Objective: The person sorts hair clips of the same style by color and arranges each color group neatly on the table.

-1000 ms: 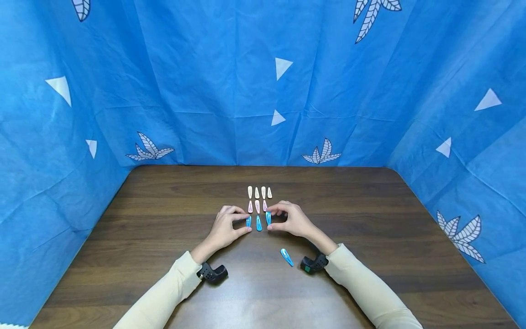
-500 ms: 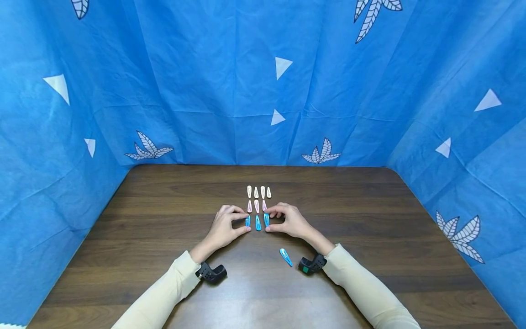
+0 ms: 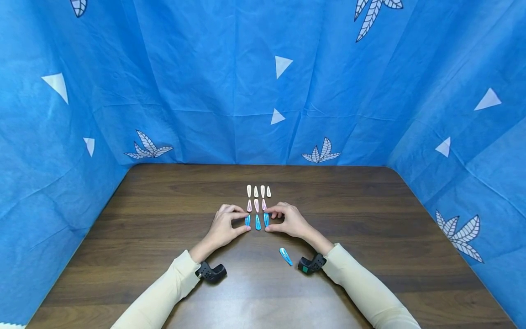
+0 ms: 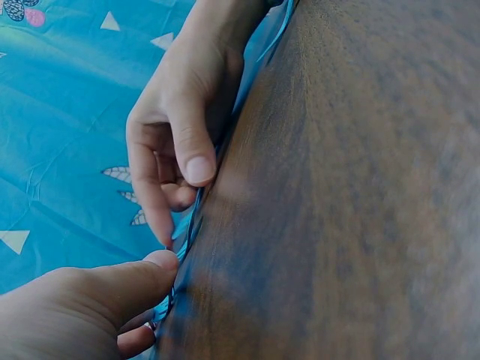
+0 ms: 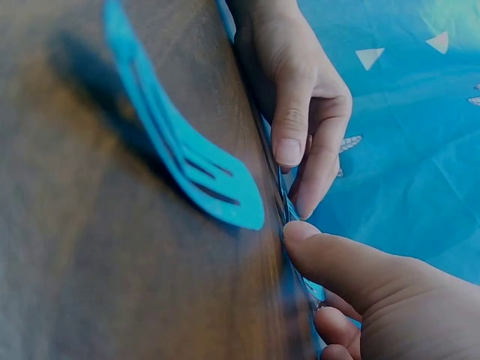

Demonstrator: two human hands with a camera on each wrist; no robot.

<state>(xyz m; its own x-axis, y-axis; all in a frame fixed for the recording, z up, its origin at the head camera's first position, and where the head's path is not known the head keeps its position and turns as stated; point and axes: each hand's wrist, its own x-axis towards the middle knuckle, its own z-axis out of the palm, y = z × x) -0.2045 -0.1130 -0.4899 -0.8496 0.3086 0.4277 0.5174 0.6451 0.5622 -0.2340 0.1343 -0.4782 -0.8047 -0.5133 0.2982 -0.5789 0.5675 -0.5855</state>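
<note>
My left hand (image 3: 222,227) pinches the ends of a blue snap hair clip (image 3: 248,220) between thumb and finger. Opposite it, my right hand (image 3: 291,221) holds another blue snap hair clip (image 3: 266,220) the same way. Between these two lies a third blue clip (image 3: 257,222), touched by neither hand. Just beyond them is a row of pink clips (image 3: 256,205), and behind that a row of cream clips (image 3: 262,191). In both wrist views the thumbs and fingers partly hide the held clips.
A loose blue clip (image 3: 286,257) lies slanted on the wooden table (image 3: 164,201), near the right wrist's black camera (image 3: 312,264); it looms large in the right wrist view. Another black camera (image 3: 212,273) is on the left wrist. A blue patterned curtain (image 3: 213,82) surrounds the table.
My right hand has shifted its blue clip slightly left and toward me, more level with the middle one. The left hand keeps its place on its clip.
</note>
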